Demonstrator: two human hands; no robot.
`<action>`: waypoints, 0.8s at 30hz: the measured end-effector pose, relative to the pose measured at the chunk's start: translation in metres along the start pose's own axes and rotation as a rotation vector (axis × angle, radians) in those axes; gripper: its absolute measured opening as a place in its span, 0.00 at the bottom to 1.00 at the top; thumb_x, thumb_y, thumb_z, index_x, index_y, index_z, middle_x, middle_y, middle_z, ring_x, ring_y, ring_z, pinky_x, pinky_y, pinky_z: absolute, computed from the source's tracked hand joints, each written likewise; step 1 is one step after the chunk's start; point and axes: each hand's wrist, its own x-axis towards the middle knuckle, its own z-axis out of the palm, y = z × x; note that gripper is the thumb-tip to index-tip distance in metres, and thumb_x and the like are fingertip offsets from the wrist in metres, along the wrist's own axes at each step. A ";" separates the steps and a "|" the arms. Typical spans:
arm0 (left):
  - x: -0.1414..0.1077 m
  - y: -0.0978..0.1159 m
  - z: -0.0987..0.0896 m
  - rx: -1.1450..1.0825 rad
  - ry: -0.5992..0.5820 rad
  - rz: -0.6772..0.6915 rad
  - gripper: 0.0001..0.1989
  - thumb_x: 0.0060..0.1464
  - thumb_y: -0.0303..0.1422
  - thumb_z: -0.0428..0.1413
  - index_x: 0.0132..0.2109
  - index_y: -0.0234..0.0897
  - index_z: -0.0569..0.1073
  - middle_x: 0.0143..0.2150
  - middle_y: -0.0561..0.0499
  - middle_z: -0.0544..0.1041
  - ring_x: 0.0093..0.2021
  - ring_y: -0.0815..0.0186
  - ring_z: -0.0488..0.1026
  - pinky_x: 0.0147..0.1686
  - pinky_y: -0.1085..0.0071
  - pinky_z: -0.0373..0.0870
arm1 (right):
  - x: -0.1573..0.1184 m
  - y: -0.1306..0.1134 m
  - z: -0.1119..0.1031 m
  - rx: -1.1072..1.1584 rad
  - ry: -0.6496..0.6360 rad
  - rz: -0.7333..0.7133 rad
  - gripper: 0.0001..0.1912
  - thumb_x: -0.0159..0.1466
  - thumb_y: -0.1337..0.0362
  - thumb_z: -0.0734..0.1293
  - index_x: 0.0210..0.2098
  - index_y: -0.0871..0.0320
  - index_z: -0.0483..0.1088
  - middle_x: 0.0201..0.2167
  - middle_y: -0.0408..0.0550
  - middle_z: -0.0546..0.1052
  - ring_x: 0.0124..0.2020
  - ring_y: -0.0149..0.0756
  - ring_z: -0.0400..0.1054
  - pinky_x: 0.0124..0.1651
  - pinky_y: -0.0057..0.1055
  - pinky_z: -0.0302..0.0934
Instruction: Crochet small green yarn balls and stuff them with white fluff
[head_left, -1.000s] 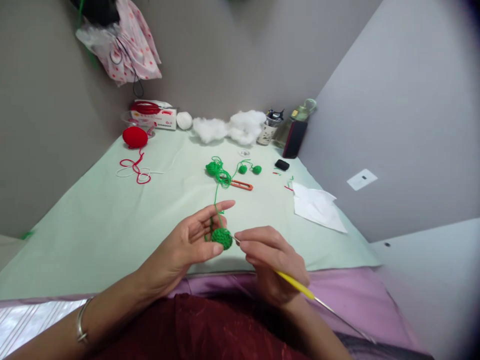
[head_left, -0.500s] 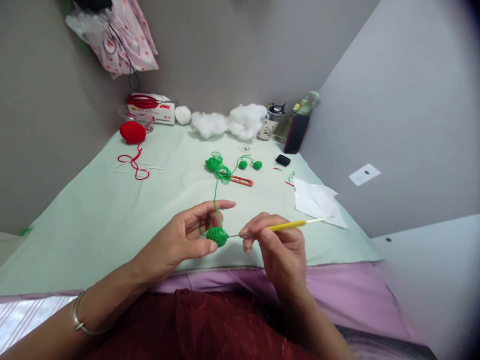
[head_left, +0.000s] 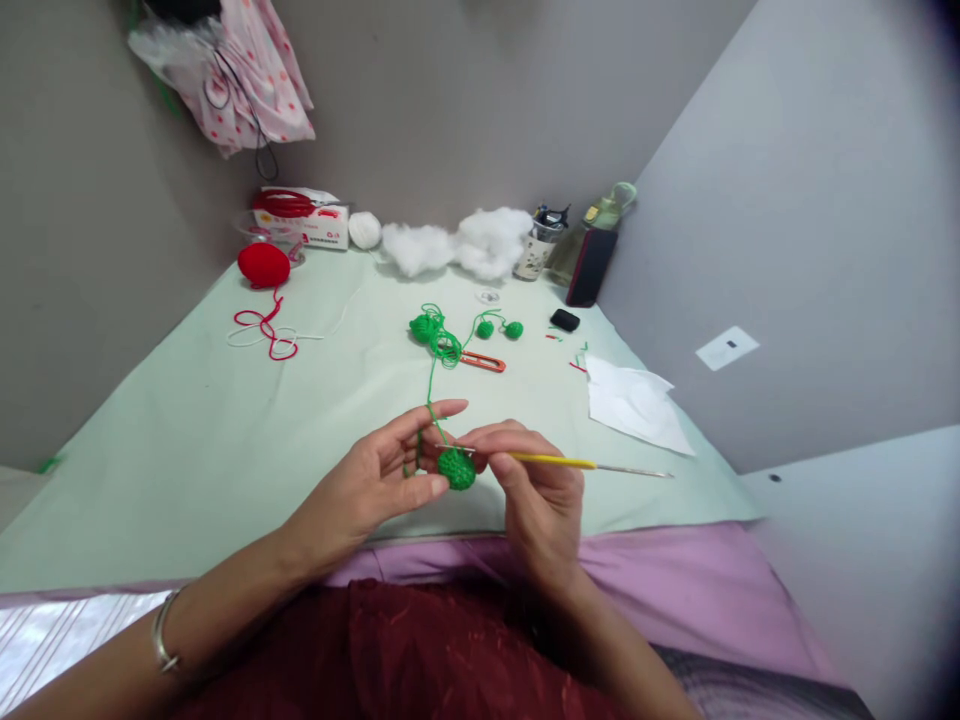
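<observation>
A small rounded green crochet piece [head_left: 457, 469] sits between the hands, its left edge against the thumb of my left hand [head_left: 394, 465]. Green yarn runs from the piece over my raised left index finger and winds about the other fingers. In my right hand [head_left: 536, 480] is a double-ended crochet hook with a yellow grip [head_left: 559, 461]; one metal end lies across the top of the piece. The right fingertips are close beside the piece; whether they pinch it is hard to make out. The yarn leads back to a green yarn ball [head_left: 426, 328].
Behind the hands lie an orange utility knife [head_left: 482, 361], two small green balls [head_left: 514, 330] and a black case [head_left: 565, 320]. White paper [head_left: 637, 400] rests at right. Red yarn [head_left: 263, 265], white stuffing [head_left: 491, 243], a pen cup [head_left: 535, 250] and a phone [head_left: 592, 268] line the back.
My right hand has moved left and turned the hook level, its tip now across the top of the piece. The green piece has shifted slightly right and up.
</observation>
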 end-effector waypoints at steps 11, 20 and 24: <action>0.001 -0.005 0.005 -0.100 0.016 -0.046 0.32 0.53 0.32 0.69 0.64 0.49 0.73 0.42 0.53 0.77 0.45 0.66 0.73 0.51 0.68 0.68 | -0.002 0.003 -0.001 -0.353 -0.070 -0.351 0.15 0.68 0.74 0.66 0.48 0.51 0.79 0.40 0.49 0.84 0.40 0.40 0.76 0.40 0.39 0.71; 0.001 0.000 0.007 -0.195 -0.028 -0.099 0.39 0.52 0.31 0.69 0.69 0.48 0.66 0.46 0.50 0.77 0.49 0.64 0.73 0.51 0.67 0.68 | 0.004 0.002 -0.004 -0.077 -0.122 -0.103 0.07 0.69 0.65 0.68 0.41 0.51 0.80 0.36 0.48 0.81 0.40 0.38 0.76 0.39 0.36 0.72; 0.004 0.004 0.003 -0.221 -0.071 -0.116 0.45 0.51 0.31 0.68 0.73 0.45 0.60 0.51 0.46 0.78 0.51 0.61 0.73 0.54 0.64 0.67 | 0.004 0.010 -0.005 0.082 -0.109 -0.010 0.06 0.69 0.60 0.69 0.39 0.51 0.80 0.33 0.47 0.81 0.38 0.38 0.74 0.39 0.36 0.71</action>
